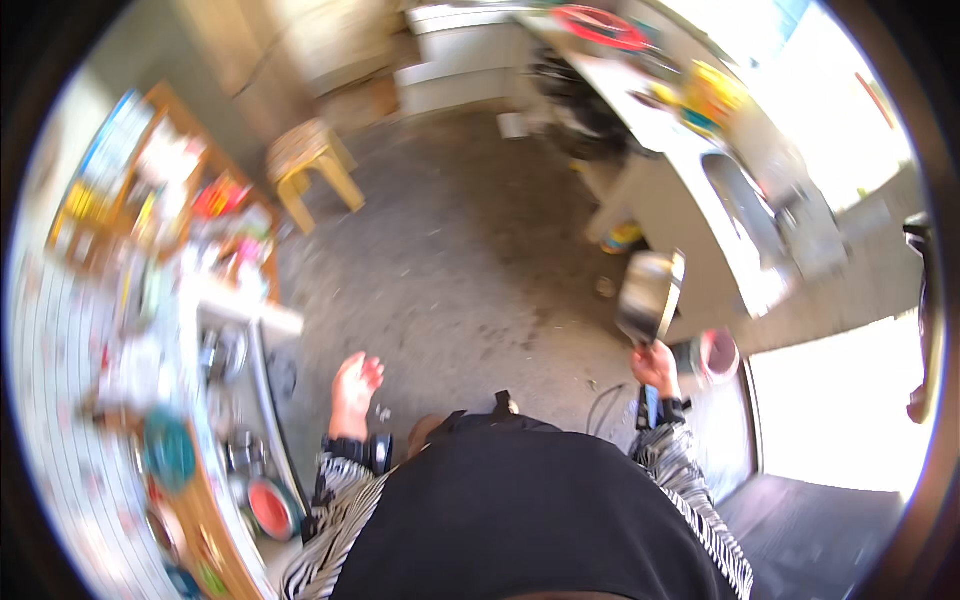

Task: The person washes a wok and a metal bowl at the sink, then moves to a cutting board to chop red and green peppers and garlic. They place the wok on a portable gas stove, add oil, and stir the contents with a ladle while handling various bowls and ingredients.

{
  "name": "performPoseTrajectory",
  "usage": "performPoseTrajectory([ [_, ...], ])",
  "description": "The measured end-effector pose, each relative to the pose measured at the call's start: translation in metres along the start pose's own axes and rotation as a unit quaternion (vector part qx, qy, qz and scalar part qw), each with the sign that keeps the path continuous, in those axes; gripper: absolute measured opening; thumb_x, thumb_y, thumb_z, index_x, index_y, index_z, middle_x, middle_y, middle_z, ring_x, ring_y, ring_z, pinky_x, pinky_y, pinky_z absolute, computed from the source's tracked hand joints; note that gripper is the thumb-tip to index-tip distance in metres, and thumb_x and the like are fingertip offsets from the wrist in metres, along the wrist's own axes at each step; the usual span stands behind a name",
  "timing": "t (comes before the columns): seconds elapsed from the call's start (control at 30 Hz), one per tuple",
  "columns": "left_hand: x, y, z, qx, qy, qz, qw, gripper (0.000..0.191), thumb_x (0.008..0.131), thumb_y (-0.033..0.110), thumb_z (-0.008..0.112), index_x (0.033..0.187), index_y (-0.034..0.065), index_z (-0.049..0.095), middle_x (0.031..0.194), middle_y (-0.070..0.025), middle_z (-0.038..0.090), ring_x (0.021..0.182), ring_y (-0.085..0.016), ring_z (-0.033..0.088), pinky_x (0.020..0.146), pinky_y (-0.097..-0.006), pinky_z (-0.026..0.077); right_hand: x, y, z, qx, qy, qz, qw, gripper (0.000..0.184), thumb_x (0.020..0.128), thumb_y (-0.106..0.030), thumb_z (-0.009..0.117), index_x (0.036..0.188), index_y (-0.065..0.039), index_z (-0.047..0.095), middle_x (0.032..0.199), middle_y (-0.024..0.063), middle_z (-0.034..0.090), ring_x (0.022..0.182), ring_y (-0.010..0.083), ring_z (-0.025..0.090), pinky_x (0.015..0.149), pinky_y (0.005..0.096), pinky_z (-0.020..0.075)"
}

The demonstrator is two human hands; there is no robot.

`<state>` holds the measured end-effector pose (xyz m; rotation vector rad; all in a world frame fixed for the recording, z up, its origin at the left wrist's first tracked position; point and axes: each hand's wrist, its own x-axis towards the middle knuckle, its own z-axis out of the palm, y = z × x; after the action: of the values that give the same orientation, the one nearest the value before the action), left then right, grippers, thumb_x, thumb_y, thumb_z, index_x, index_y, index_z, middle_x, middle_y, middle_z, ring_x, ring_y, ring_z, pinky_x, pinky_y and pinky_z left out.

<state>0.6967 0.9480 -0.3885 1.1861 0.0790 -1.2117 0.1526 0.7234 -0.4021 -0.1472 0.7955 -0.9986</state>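
Note:
My right hand [657, 367] grips a metal pan [646, 294] by its handle. The pan is tilted up on its side, away from my body, above the floor and close to the counter's near end. Motion blur hides its finer details. My left hand [357, 386] hangs over the floor with loosely curled fingers and nothing in it. Closest to that hand is the shelf unit on the left, where metal pots [246, 450] stand.
A yellow stool [315, 161] stands ahead on the concrete floor [420, 277]. On the right runs a white counter [626, 97] with a sink [742, 202] and a red basin [600, 26]. Wooden shelves [169, 112] hold packets. A bucket [718, 356] sits beside the doorway.

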Motion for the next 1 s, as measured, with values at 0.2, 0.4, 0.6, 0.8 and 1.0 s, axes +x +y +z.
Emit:
performPoseTrajectory([
  [0.2, 0.104, 0.000, 0.112, 0.071, -0.032, -0.060, 0.995, 0.018, 0.083, 0.016, 0.051, 0.100, 0.0104, 0.051, 0.085, -0.0136, 0.061, 0.072, -0.027, 0.061, 0.057, -0.0374, 0.050, 0.058, -0.125, 0.060, -0.020, 0.104, -0.108, 0.989, 0.005, 0.076, -0.010, 0.051, 0.073, -0.006, 0.052, 0.061, 0.0039, 0.055, 0.057, 0.0197, 0.056, 0.057, 0.0349, 0.0485],
  [0.4, 0.230, 0.031, 0.188, 0.094, 0.018, -0.039, 0.995, 0.020, 0.082, 0.017, 0.051, 0.101, 0.0104, 0.049, 0.085, -0.0118, 0.060, 0.073, -0.026, 0.060, 0.060, -0.0393, 0.049, 0.105, -0.234, 0.073, -0.013, 0.131, -0.260, 0.957, 0.008, 0.076, -0.012, 0.053, 0.070, -0.008, 0.053, 0.062, 0.0050, 0.058, 0.060, 0.0201, 0.058, 0.060, 0.0344, 0.0500],
  [0.6, 0.314, 0.034, 0.338, 0.113, -0.024, -0.054, 0.992, 0.020, 0.085, 0.016, 0.047, 0.104, 0.0087, 0.048, 0.085, -0.0120, 0.060, 0.072, -0.026, 0.060, 0.058, -0.0373, 0.049, 0.144, -0.333, 0.060, -0.019, 0.223, -0.415, 0.882, 0.010, 0.076, -0.017, 0.059, 0.070, -0.011, 0.056, 0.063, 0.0041, 0.059, 0.061, 0.0179, 0.059, 0.061, 0.0325, 0.0515],
  [0.8, 0.325, 0.031, 0.463, 0.234, -0.138, -0.022, 0.962, 0.018, 0.085, 0.013, 0.048, 0.101, 0.0054, 0.049, 0.080, -0.0128, 0.060, 0.064, -0.023, 0.060, 0.052, -0.0321, 0.049, 0.182, -0.422, 0.044, 0.026, 0.255, -0.482, 0.838, 0.016, 0.079, -0.022, 0.062, 0.070, -0.010, 0.057, 0.064, 0.0057, 0.060, 0.063, 0.0188, 0.060, 0.063, 0.0318, 0.0507],
  [1.0, 0.313, -0.017, 0.440, 0.193, -0.026, 0.015, 0.981, 0.017, 0.085, 0.015, 0.048, 0.100, 0.0076, 0.049, 0.078, -0.0099, 0.059, 0.062, -0.021, 0.059, 0.050, -0.0306, 0.048, 0.242, -0.512, 0.029, 0.082, 0.184, -0.445, 0.873, 0.014, 0.081, -0.020, 0.062, 0.080, -0.007, 0.057, 0.071, 0.0067, 0.060, 0.069, 0.0202, 0.059, 0.063, 0.0309, 0.0498],
])
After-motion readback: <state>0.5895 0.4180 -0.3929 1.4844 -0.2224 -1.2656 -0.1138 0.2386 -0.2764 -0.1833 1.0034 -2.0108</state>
